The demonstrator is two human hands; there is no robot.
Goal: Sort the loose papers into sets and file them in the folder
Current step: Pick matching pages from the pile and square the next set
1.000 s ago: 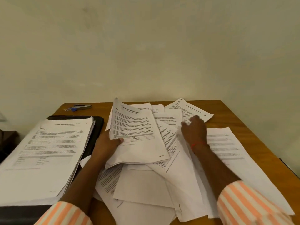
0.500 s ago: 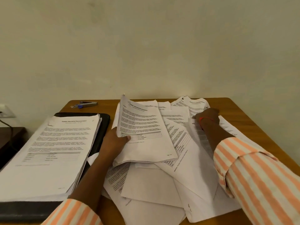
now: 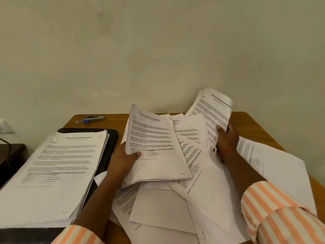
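Papers: left hand (image 3: 123, 160) grips a stapled set (image 3: 154, 147) over the loose pile (image 3: 202, 191); right hand (image 3: 226, 140) pinches a raised sheet (image 3: 213, 110) far right.

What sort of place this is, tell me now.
Likely an office or study desk: a black folder stacked with printed documents, loose papers strewn over the wooden table, and a stapler.
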